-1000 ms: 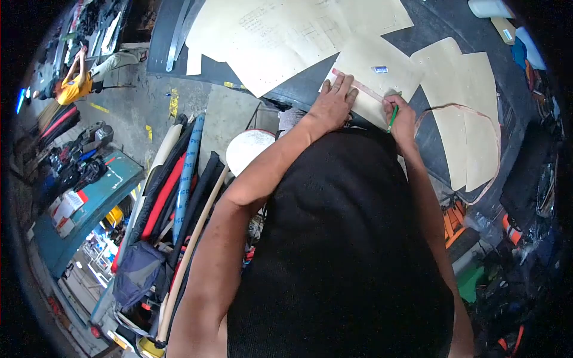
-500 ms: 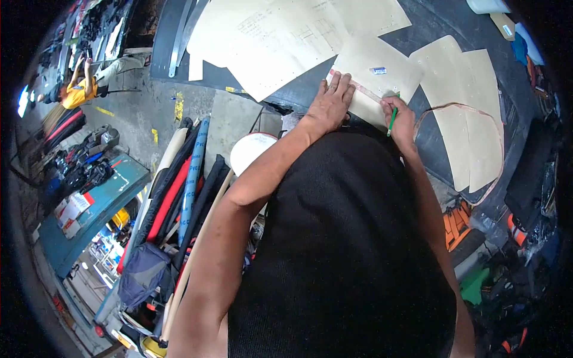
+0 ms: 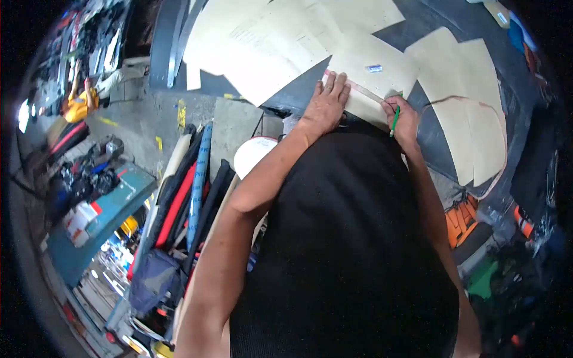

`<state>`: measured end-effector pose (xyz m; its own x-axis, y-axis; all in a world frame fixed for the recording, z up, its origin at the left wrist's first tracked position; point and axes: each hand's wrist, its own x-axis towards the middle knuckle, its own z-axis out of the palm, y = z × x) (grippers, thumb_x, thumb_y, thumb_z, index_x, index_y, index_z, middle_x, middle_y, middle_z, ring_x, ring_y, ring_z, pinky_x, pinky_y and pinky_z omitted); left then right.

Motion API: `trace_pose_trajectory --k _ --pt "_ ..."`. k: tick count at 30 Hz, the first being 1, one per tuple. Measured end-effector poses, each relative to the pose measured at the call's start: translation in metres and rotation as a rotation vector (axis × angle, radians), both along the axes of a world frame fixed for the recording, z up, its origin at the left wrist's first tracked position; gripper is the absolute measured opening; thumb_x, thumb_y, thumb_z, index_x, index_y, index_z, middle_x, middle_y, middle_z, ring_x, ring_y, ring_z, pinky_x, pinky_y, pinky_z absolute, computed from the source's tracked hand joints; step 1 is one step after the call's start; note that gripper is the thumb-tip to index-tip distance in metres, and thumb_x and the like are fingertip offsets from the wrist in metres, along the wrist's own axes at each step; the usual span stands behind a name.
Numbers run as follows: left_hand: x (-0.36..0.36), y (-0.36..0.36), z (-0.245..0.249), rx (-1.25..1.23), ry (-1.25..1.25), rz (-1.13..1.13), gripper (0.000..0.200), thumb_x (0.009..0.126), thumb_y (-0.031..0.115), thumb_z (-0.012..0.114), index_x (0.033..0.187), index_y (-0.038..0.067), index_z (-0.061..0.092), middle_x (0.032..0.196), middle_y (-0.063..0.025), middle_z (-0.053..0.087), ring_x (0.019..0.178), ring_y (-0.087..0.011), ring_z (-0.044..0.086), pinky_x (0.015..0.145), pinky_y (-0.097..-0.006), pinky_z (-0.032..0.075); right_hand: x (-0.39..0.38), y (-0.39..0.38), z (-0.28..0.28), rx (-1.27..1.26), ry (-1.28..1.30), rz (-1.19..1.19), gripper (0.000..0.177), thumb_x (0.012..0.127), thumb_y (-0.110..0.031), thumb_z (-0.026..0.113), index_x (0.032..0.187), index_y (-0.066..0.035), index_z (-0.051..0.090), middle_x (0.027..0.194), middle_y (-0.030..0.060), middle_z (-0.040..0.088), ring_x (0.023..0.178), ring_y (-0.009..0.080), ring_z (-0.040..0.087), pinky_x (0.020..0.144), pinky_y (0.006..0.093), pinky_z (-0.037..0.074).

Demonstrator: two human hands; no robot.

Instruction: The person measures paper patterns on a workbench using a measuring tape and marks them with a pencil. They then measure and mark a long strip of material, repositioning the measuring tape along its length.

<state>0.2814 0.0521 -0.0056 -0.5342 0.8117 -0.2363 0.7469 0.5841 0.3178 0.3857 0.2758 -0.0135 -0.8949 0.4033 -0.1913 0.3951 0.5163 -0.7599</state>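
One pinkish strip (image 3: 369, 92) lies across a paper sheet (image 3: 397, 67) between my hands, a stretch of it covered by the flattened, spread fingers of my left hand (image 3: 326, 108). My right hand (image 3: 406, 123) pinches a slim green pencil (image 3: 394, 123); I cannot make out its tip. Left of my grip, a larger sheet (image 3: 256, 56) runs out of view, its writing blurred.
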Motion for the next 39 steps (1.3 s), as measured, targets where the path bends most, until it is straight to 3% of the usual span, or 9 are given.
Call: trace_pose_trajectory --k 3,6,10,22,39 --pt "0.000 -0.001 -0.007 -0.015 -0.009 -0.003 0.084 0.086 0.030 0.075 0.155 0.001 0.037 0.166 -0.0204 0.023 0.154 -0.0429 0.021 0.121 -0.0605 0.026 0.018 0.015 0.007 -0.057 -0.145 -0.095 0.010 0.093 -0.012 0.073 0.097 -0.004 0.069 0.076 0.0130 0.066 0.066 0.0222 0.063 0.065 0.0354 0.051" --pt "-0.002 0.001 0.000 -0.050 -0.039 -0.035 0.086 0.086 0.031 0.075 0.156 0.002 0.035 0.168 -0.0203 0.019 0.155 -0.0430 0.018 0.122 -0.0606 0.024 0.034 0.031 -0.001 0.096 0.060 0.007 0.009 0.092 -0.011 0.072 0.095 -0.004 0.068 0.076 0.0159 0.066 0.067 0.0300 0.064 0.065 0.0381 0.052" --pt "-0.001 0.005 0.006 -0.116 -0.071 -0.034 0.089 0.087 0.031 0.077 0.159 0.005 0.032 0.169 -0.0192 0.017 0.156 -0.0428 0.015 0.122 -0.0594 0.024 0.046 0.045 -0.002 0.049 0.067 -0.035 0.007 0.091 -0.009 0.071 0.096 -0.005 0.068 0.079 0.0181 0.066 0.070 0.0357 0.066 0.065 0.0400 0.052" --pt "-0.004 0.007 0.009 -0.172 -0.073 -0.035 0.090 0.087 0.032 0.077 0.161 0.009 0.030 0.170 -0.0178 0.016 0.156 -0.0425 0.015 0.122 -0.0588 0.026 0.053 0.050 -0.004 0.113 0.070 -0.070 0.012 0.083 -0.005 0.070 0.094 -0.005 0.066 0.085 0.0182 0.069 0.081 0.0408 0.068 0.069 0.0472 0.053" --pt "-0.004 0.009 0.013 -0.199 -0.068 -0.030 0.088 0.089 0.033 0.075 0.161 0.011 0.029 0.169 -0.0172 0.018 0.156 -0.0419 0.016 0.122 -0.0598 0.025 0.055 0.046 -0.012 0.152 0.074 -0.101 0.003 0.089 -0.006 0.069 0.091 -0.005 0.066 0.083 0.0172 0.067 0.080 0.0382 0.067 0.070 0.0450 0.052"
